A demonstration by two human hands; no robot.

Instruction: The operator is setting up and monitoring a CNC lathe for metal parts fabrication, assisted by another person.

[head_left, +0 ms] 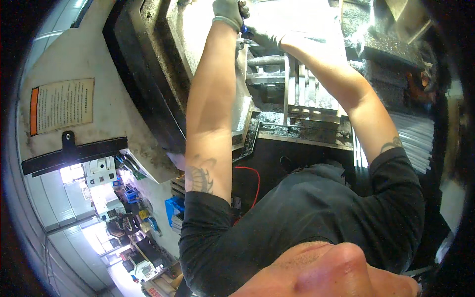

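Note:
Both my arms reach up to the top of the head view, into a brightly lit machine. My left hand [228, 14], in a grey work glove, is closed with its fingers curled; whatever it grips is hidden. Close beside it, my right hand [264, 37], also gloved, has its fingers drawn together, and glare washes out part of it. A small blue piece [244, 29] shows between the two hands; its kind cannot be made out. Just below them are metal bars [267, 61] of the machine's inside.
A dark-edged machine door or frame [143, 74] slants along my left. Its pale outer panel [99, 54] carries a notice sheet [62, 106]. Ribbed metal covers [414, 141] lie to the right. A red hose [258, 180] curves near my body. Other machines [106, 200] stand at lower left.

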